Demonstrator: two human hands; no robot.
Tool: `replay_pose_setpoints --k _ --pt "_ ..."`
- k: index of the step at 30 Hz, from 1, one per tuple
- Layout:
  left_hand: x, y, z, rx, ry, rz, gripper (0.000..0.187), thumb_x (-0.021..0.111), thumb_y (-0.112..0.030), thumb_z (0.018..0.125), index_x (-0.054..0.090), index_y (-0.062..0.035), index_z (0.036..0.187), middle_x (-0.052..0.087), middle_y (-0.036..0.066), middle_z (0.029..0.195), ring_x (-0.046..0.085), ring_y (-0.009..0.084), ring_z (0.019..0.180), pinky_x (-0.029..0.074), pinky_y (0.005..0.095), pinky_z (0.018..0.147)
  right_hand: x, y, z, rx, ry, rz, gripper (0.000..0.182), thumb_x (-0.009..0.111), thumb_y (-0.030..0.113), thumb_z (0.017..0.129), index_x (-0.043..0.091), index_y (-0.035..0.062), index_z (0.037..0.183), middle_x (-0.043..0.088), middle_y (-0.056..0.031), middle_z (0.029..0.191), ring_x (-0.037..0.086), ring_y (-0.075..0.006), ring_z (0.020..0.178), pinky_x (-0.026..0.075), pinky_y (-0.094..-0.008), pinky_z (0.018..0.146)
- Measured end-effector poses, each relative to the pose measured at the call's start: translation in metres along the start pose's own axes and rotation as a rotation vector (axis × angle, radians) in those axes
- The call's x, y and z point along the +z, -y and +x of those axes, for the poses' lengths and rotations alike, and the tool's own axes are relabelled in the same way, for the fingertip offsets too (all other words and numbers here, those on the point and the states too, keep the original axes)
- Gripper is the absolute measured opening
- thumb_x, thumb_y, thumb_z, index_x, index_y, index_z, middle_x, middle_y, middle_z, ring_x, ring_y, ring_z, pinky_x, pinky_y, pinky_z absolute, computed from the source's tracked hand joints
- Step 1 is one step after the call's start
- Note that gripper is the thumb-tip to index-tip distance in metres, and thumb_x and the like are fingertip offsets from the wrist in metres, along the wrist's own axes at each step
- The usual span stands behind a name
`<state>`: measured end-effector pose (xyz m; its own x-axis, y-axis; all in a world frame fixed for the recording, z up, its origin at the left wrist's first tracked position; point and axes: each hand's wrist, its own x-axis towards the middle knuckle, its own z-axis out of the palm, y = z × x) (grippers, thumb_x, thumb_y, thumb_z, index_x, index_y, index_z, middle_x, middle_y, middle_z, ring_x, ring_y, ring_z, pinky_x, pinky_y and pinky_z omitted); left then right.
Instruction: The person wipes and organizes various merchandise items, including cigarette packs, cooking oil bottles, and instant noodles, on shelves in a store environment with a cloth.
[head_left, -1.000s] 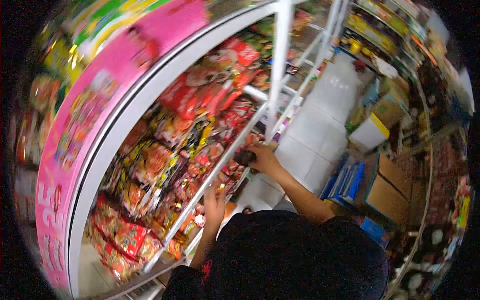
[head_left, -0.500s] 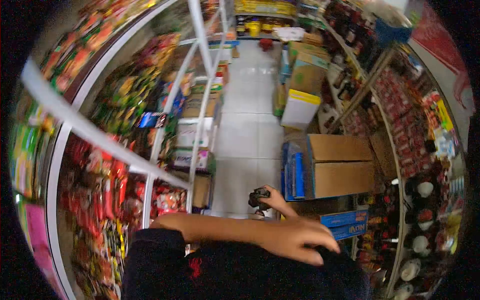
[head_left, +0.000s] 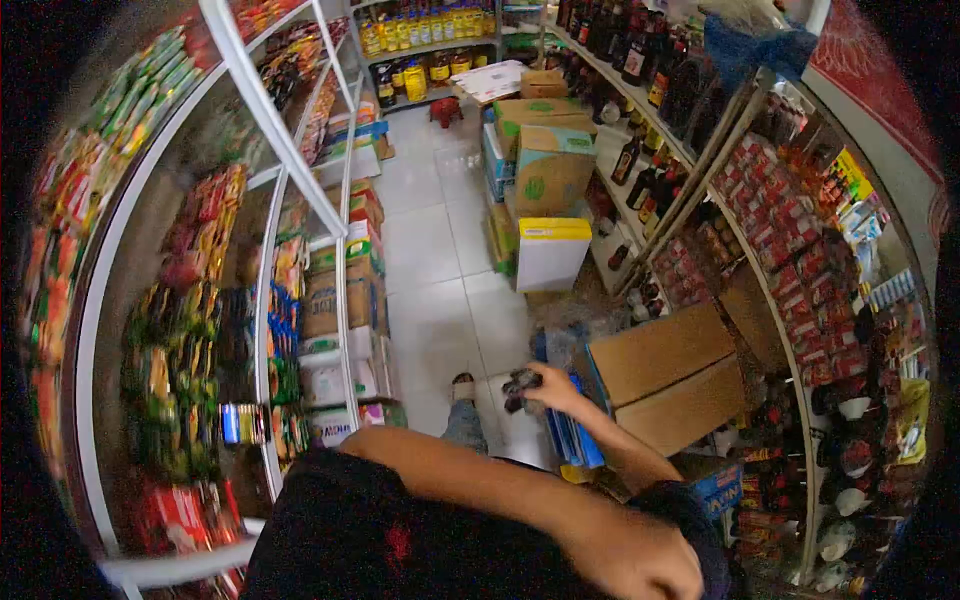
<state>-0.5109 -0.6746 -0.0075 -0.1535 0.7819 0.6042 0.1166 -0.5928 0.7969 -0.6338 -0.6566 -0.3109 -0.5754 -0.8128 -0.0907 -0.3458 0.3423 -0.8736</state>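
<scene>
My right hand (head_left: 552, 388) reaches forward over the aisle, its fingers closed around a dark, lumpy item (head_left: 521, 387). Blur hides what kind of thing it is. My left arm crosses in front of my body, and my left hand (head_left: 640, 552) is close by my right sleeve. Its fingers curl down and look closed; whatever they may hold is hidden. An opened cardboard carton (head_left: 665, 372) stands just right of my right forearm, with blue flat boxes (head_left: 572, 425) along its near left side.
Metal-framed shelves (head_left: 265, 110) with colourful packets line the left side. Shelves of bottles (head_left: 628, 160) and red packets (head_left: 775, 220) fill the right. More cartons (head_left: 553, 170) stand along the tiled floor (head_left: 420, 250). A small red stool (head_left: 446, 112) sits near the far shelf of yellow bottles (head_left: 425, 28).
The view has turned right, so the aisle and cartons appear farther left. My left hand has shifted lower and its fingers are more curled. My right hand still holds the dark item.
</scene>
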Motion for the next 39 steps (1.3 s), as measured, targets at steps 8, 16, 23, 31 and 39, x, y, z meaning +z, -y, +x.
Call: replay_pose_setpoints --k 8,16,23,31,39 --pt "-0.137 0.075 -0.402 -0.667 -1.381 0.558 0.024 0.05 -0.025 0.082 0.055 -0.0033 0.091 0.057 0.007 0.081 0.055 0.0196 0.074 0.044 0.0288 0.066 -0.046 -0.004 0.192 0.109 -0.405 0.386 0.034 0.063 0.011 0.068 0.051 -0.0015 0.097 0.058 -0.008 0.082 0.055 -0.0144 0.066 0.047 -0.0268 0.056" --pt "-0.229 -0.012 -0.452 -0.705 -1.792 -0.297 0.048 0.052 -0.037 0.08 0.042 -0.0067 0.115 0.054 0.01 0.098 0.056 0.0202 0.083 0.047 0.0321 0.069 -0.02 0.066 0.31 0.257 -0.232 0.581 0.036 0.066 0.023 0.072 0.053 -0.0026 0.094 0.056 -0.0042 0.075 0.053 -0.0112 0.067 0.043 -0.0255 0.062" --pt "-0.419 -0.045 -0.495 -0.596 -1.791 -0.175 0.043 0.053 -0.033 0.081 0.046 -0.0072 0.115 0.054 0.007 0.103 0.054 0.0176 0.09 0.046 0.0306 0.07 -0.06 0.068 0.463 0.137 -0.085 0.697 0.041 0.062 0.026 0.078 0.044 -0.0002 0.104 0.052 -0.0051 0.089 0.049 -0.0103 0.082 0.041 -0.0243 0.071" --pt "-0.557 -0.17 -0.568 -1.253 -1.646 0.626 0.041 0.059 -0.018 0.074 0.046 -0.0016 0.109 0.057 0.01 0.089 0.055 0.0166 0.074 0.046 0.0291 0.062 -0.124 0.099 0.694 0.081 0.211 0.316 0.035 0.067 0.022 0.072 0.053 0.0008 0.096 0.058 -0.0046 0.08 0.054 -0.012 0.073 0.046 -0.0275 0.062" --pt "-0.632 -0.219 -0.685 -0.837 -1.757 1.084 0.076 0.07 -0.002 0.056 0.035 -0.0097 0.123 0.037 0.015 0.123 0.037 0.0301 0.115 0.033 0.0337 0.093 -0.107 0.135 0.886 -0.336 0.461 -0.021 0.031 0.067 0.023 0.072 0.058 -0.0019 0.087 0.057 -0.0074 0.068 0.052 -0.0115 0.064 0.044 -0.028 0.06"
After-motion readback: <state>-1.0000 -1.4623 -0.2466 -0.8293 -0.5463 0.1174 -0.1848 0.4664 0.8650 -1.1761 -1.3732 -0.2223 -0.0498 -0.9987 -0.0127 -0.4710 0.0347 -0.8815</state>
